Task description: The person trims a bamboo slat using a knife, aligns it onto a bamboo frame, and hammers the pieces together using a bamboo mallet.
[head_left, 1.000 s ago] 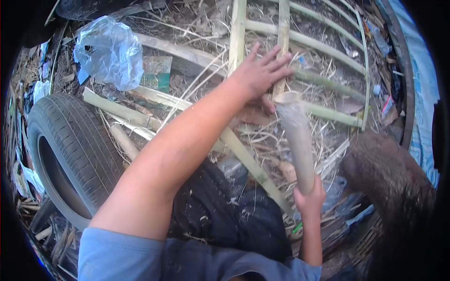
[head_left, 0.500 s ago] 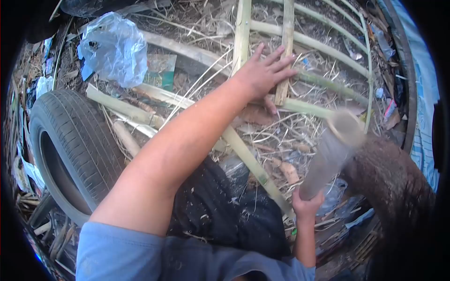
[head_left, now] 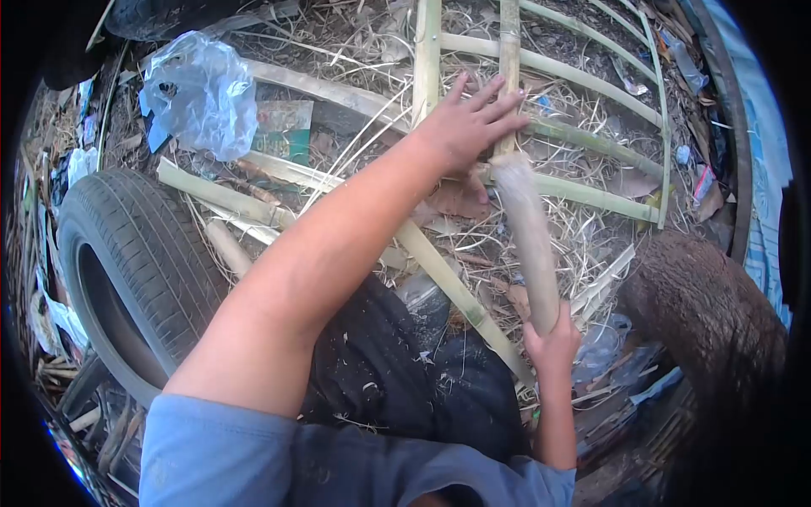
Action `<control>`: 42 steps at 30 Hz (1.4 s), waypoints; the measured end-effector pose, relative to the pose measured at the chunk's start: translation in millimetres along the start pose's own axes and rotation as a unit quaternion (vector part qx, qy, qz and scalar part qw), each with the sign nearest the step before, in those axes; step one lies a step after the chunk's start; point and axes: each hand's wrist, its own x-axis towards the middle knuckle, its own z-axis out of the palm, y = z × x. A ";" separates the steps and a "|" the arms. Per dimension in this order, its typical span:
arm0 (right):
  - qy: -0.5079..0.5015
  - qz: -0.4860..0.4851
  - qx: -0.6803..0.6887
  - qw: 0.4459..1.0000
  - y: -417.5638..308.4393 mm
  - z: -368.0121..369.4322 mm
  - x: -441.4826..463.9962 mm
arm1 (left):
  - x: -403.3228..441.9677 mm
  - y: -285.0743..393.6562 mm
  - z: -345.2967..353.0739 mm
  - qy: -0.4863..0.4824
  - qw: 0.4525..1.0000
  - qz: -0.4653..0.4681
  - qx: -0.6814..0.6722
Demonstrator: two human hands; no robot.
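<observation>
My left hand (head_left: 473, 127) lies with spread fingers across the frame of split bamboo, its fingertips touching an upright slat (head_left: 509, 51). The thumb points down, close to the lower cross strips. My right hand (head_left: 553, 342) is wrapped round a thick, pale wooden stick (head_left: 532, 241). The stick's far end is blurred and meets the slat's lower end, just beside my left hand. Curved bamboo strips (head_left: 591, 80) run to the right from the slat and meet a thin side strip (head_left: 665, 160). Another bamboo strip (head_left: 448, 283) slants down toward my knees.
A car tyre (head_left: 152, 270) stands at the left. A crumpled plastic bag (head_left: 198, 97) lies beyond it, near cut bamboo pieces (head_left: 220, 194). On the right are a dark log (head_left: 705, 296) and blue sheeting (head_left: 769, 169). Shavings and litter cover the ground.
The stick has swung left and away from me, from over the right side to the slat's lower end. My left hand stays on the slat.
</observation>
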 end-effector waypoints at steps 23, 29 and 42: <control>0.115 -0.050 0.216 0.968 10.7 16.1 -6.4 | -4.2 -4.1 -5.9 -0.051 0.999 -0.005 -0.011; 0.061 -0.035 0.069 0.995 14.8 11.5 9.1 | 0.1 -4.1 -14.5 -0.055 0.998 0.004 -0.041; 0.133 -0.076 0.190 0.970 12.3 6.8 -12.8 | 0.1 -6.1 3.7 0.022 0.999 0.011 -0.044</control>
